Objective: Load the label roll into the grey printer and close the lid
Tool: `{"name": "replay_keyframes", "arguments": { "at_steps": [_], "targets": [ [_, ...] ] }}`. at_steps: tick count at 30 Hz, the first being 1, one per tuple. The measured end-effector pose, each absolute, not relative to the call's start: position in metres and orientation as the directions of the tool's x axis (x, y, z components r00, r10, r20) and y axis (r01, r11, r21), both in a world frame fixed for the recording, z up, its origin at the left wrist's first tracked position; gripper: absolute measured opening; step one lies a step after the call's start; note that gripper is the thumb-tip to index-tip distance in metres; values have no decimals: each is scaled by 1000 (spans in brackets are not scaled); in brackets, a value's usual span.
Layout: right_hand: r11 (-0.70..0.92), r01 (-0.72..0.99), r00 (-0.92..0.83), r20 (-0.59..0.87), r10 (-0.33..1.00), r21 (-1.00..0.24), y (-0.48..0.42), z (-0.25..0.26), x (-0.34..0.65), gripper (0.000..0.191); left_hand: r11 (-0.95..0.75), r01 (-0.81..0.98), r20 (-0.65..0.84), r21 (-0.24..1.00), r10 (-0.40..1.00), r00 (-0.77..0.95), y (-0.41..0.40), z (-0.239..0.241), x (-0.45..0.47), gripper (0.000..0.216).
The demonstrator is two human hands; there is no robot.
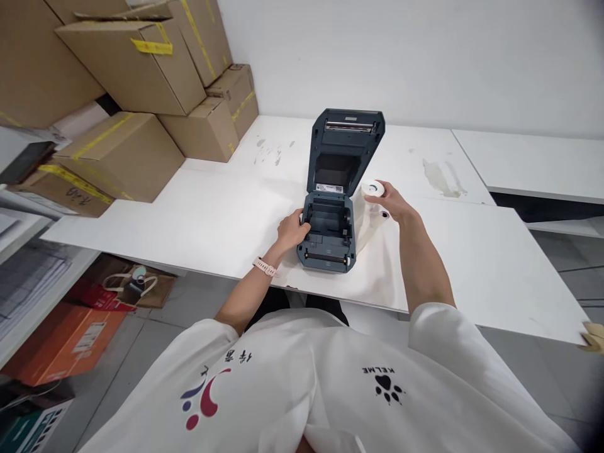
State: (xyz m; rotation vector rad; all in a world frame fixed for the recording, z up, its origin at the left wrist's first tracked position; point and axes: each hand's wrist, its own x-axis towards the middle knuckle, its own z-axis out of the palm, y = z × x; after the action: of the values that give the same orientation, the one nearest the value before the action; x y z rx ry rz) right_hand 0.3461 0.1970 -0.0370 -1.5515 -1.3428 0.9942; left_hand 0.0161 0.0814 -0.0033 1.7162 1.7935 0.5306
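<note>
A dark grey label printer (326,238) stands on the white table with its lid (346,141) tipped up and back. Its inner bay shows no roll. My left hand (292,230) is closed on the printer's left side wall, thumb over the rim. Just right of the printer, my right hand (391,199) holds a white paper roll (372,188) between thumb and fingers, its round end facing up. Below the roll, a pale strip (369,231) lies on the table, and a small dark round end (385,215) of something shows beside it.
Cardboard boxes (136,63) with yellow tape are stacked at the back left, against a white wall. The table's front edge (226,275) runs close to my body. An orange box (61,340) and a bag (134,286) sit lower left. Another white tabletop (542,160) adjoins at right.
</note>
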Motion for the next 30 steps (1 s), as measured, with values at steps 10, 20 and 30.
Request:
{"name": "replay_keyframes", "arguments": {
  "at_steps": [10,20,30],
  "targets": [
    [-42,261,-195,-96,976,-964,96,-48,362,67,94,714,-125,693,992,-9,82,-8,16,60],
    [562,697,-598,73,798,-445,119,53,228,40,76,720,-114,690,993,5,81,-9,15,60],
    [600,744,-546,250,800,-295,52,18,215,35,96,552,-124,828,992,14,75,-16,15,61]
  ]
}}
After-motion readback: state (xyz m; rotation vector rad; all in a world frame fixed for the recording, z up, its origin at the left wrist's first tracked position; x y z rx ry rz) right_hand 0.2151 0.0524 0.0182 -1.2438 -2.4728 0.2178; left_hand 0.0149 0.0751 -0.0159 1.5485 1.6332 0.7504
